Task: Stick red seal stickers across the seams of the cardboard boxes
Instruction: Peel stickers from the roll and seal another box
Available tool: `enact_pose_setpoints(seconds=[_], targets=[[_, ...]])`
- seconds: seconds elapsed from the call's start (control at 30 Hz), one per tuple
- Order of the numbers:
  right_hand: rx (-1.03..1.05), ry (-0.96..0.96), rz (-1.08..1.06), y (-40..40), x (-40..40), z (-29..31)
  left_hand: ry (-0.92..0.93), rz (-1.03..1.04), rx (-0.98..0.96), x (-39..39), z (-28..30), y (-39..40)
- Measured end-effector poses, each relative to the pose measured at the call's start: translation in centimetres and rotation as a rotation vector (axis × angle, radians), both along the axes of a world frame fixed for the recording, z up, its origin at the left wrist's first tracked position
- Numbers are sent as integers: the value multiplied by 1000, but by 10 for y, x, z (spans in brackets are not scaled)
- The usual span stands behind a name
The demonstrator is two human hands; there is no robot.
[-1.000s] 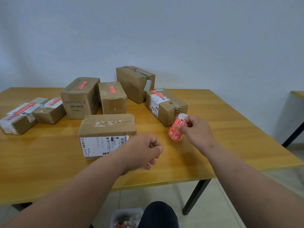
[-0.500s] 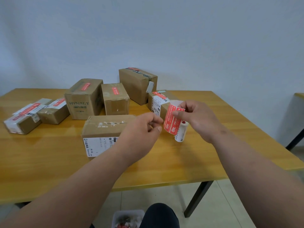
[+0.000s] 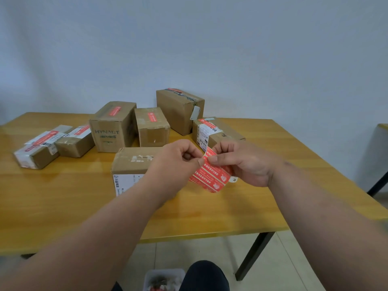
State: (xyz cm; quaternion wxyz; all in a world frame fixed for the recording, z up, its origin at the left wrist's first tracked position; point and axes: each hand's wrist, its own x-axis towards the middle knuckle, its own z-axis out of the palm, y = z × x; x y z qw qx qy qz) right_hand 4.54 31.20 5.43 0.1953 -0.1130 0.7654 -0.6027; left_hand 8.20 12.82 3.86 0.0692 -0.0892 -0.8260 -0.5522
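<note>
Head view is showing the strip of red seal stickers [image 3: 212,175] hanging in the air above the desk [image 3: 63,202], just in front of the nearest cardboard box [image 3: 134,162]. The right hand [image 3: 245,162] is holding the strip, thumb pressing on its upper edge with the other fingers curled behind it, so this grip is closed on the backing. The left hand [image 3: 178,162] is meeting it at the strip's top corner, thumb and forefinger pinched tight together right at that edge; whether a single sticker is already lifting between them I cannot tell.

The strip's long axis is running diagonally, from the pinch point down and toward the right, with its free end dangling below the right hand. The unsealed box is lying to the left of and behind both hands, its top seam running left to right, and the left hand is the nearer one to it. Peeling looks like the step in hand, so the sticker will likely need turning to cross that seam.

Further back, six other boxes [image 3: 113,124] are sitting in a loose arc, each seeming to carry a red seal already.
</note>
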Motion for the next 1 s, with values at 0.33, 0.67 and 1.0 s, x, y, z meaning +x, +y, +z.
enact_pose_setpoints(seconds=[0.33,0.67,1.0], targets=[[-246,-84,-148,8,-2,-10,-136,68,399,7,-3,-7],[161,188,82,-14,3,16,-260,-90,112,7,17,-24],[331,204,145,-33,14,18,-364,-165,65,13,16,-36]])
